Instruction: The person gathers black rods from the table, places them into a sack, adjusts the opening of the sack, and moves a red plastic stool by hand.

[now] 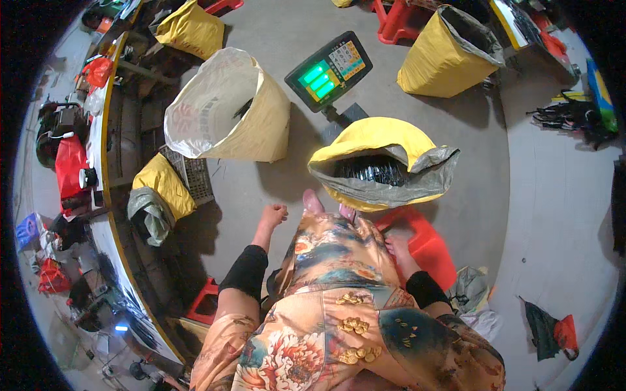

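Note:
My left hand (275,214) hangs beside my left knee with its fingers curled in and nothing visible in them. My right hand (396,246) is low by my right thigh, next to a red plastic stool (427,251); its fingers are partly hidden, and whether it grips the stool cannot be made out. Just beyond my feet stands a yellow woven sack (385,133) with a grey inner side, its mouth gaping. Dark, shiny pieces (375,171) fill it. Behind it rises a scale display (329,70) lit green, its post partly hidden by the sack.
A large white woven sack (261,124) stands open at the left, with a little dark stuff inside. Other yellow sacks (433,62) stand at the far right and far left. Cluttered worktables (111,163) line the left; a pale table (554,215) runs along the right.

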A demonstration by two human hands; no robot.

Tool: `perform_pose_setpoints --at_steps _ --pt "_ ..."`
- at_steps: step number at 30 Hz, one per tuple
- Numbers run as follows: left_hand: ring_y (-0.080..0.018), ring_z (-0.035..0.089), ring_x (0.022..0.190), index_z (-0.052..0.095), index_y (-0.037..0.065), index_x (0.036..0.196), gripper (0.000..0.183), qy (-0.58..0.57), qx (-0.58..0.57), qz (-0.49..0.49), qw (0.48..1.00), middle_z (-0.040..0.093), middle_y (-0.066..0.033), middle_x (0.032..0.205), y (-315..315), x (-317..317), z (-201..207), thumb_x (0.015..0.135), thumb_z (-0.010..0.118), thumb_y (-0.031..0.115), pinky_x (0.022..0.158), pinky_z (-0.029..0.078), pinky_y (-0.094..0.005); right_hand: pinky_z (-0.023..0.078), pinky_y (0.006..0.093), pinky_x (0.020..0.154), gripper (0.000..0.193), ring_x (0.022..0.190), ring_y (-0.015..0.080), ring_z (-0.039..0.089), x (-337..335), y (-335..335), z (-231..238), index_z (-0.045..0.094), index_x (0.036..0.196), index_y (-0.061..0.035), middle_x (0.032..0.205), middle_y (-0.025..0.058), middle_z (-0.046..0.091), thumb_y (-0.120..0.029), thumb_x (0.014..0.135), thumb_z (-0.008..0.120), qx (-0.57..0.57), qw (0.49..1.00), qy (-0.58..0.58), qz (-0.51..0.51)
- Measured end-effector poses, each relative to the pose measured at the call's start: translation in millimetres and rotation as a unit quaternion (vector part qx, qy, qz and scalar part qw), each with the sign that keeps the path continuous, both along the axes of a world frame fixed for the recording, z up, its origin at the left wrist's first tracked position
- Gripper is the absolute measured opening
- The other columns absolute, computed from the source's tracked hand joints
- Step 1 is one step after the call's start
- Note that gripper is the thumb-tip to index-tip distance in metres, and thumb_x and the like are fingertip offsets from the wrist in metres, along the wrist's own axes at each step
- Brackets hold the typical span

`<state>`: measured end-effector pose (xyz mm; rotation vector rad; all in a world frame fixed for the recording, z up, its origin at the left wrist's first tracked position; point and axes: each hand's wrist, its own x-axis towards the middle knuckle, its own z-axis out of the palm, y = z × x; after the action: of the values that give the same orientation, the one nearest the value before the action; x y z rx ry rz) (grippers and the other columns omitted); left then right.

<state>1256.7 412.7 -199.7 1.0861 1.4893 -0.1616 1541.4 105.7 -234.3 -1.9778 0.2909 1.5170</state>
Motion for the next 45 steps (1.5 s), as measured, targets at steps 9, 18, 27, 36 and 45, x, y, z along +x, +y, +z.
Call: perform_pose_setpoints --at_steps 9,18,27,36,45 --pt "-0.0138 0.056 0.060 0.053 0.001 0.086 0.029 0.017 0.003 0.018 1.000 0.058 -0.0070 0.072 -4 4 -10 0.069 0.052 0.025 0.049 0.041 -0.0238 0.032 0.0185 0.041 0.019 0.048 0.0071 0.040 -1 -1 9 0.050 0.082 -0.0080 0.064 0.0010 0.049 -0.026 0.075 0.047 0.073 0.997 0.001 -0.027" --pt "-0.0128 0.056 0.057 0.049 0.001 0.093 0.033 -0.024 0.004 -0.006 1.000 0.058 -0.0070 0.071 -1 33 -5 0.063 0.054 0.014 0.046 0.041 -0.0218 0.021 0.0181 0.030 0.017 0.036 0.0052 0.031 -5 8 23 0.045 0.063 -0.0132 0.048 -0.0047 0.037 -0.025 0.075 0.047 0.069 0.996 0.004 -0.057" --pt "-0.0133 0.055 0.054 0.052 0.004 0.081 0.022 -0.013 -0.012 0.012 1.000 0.056 -0.0056 0.067 -2 11 -30 0.064 0.054 0.016 0.044 0.040 -0.0222 0.021 0.0185 0.030 0.018 0.034 0.0047 0.030 -9 0 -7 0.045 0.063 -0.0103 0.050 -0.0035 0.040 -0.023 0.074 0.049 0.023 0.999 -0.030 -0.031" --pt "-0.0135 0.055 0.058 0.052 0.004 0.080 0.024 -0.013 -0.016 0.018 1.000 0.057 -0.0057 0.069 1 -11 -41 0.068 0.051 0.024 0.046 0.040 -0.0240 0.026 0.0184 0.033 0.017 0.041 0.0061 0.037 -2 -16 -64 0.045 0.063 -0.0077 0.057 -0.0005 0.044 -0.020 0.075 0.048 0.212 0.956 -0.146 0.141" --pt "-0.0130 0.055 0.059 0.052 0.005 0.082 0.024 -0.011 -0.026 0.020 0.999 0.056 -0.0050 0.071 23 -26 -37 0.068 0.052 0.025 0.047 0.039 -0.0235 0.039 0.0199 0.040 0.018 0.052 0.0121 0.052 -11 38 -8 0.054 0.074 -0.0049 0.062 0.0029 0.051 -0.023 0.074 0.051 0.144 0.989 0.006 -0.031"
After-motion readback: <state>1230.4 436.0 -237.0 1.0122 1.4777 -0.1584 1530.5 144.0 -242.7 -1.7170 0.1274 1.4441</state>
